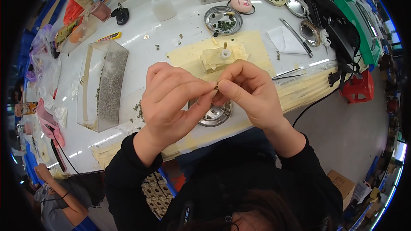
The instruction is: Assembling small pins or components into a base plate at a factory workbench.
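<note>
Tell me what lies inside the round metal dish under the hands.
The round metal dish holds a few small dark bits near its rim. The left hand and right hand cover most of it.

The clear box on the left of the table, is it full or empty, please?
Partly full: the clear box holds a layer of grey grains along its right side, and the rest looks bare.

Your left hand (171,102) and right hand (248,94) are meeting above the near edge of the white tabletop (141,38), fingers (214,86) pinching a tiny dark piece (216,87) between them. A round metal dish (214,115) is sitting directly beneath them. Behind them, a pale yellow mat (257,49) is carrying a small wrapped block (216,57). A clear rectangular plastic box (105,85) is lying to your left, and a round metal tray of dark bits (223,20) is sitting farther back.
</note>
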Tool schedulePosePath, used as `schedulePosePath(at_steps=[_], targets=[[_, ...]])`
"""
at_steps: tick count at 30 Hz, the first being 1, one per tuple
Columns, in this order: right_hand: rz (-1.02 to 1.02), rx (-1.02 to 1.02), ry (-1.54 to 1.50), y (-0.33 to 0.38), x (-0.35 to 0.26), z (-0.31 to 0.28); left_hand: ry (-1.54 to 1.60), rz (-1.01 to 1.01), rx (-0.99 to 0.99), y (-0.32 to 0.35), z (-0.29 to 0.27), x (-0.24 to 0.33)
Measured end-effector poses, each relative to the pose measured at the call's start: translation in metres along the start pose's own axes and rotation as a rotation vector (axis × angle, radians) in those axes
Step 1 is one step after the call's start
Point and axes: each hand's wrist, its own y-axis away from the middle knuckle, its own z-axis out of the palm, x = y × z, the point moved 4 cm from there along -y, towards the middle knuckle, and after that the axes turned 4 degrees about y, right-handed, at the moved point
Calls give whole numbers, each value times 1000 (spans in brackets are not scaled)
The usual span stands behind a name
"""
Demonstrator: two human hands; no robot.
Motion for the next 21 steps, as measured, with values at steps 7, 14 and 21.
schedulePosePath(at_steps=[7,14,21], targets=[[-171,62,187,-1,-5,2,-147,36,3,0,-5,6],[151,-34,-200,-1,5,2,70,-57,-14,2,-4,-2],[-167,72,96,-1,-2,4,-272,79,-2,0,-5,11]])
